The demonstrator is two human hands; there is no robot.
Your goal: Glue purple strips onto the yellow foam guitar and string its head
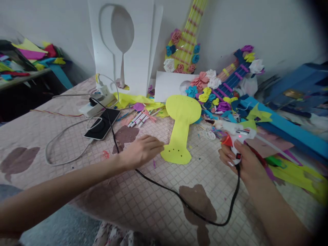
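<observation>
White panel (145,41), propped upright at the back of the tabletop (151,208), could topple if knocked. Mid-tabletop lies a yellow paper cutout (180,133), which might crease or skid if dragged by the left hand (142,150); those fingers bunch at its near left edge, though I cannot tell whether they pinch it. The right hand (244,159) is wrapped around a white glue gun (234,131), right of the cutout; a drip from its nozzle might scald skin or spoil the paper. Its slack black cord (164,187) runs beneath the left hand and could snag, jerking the gun.

Quilted diamonds and brown blotches pattern the tabletop's covering. Flat and smooth, the panel has a guitar-shaped opening. Narrow-waisted, the thin matte cutout flares into a broad far lobe and a smaller near one, flecked with round black dots (173,149).
</observation>
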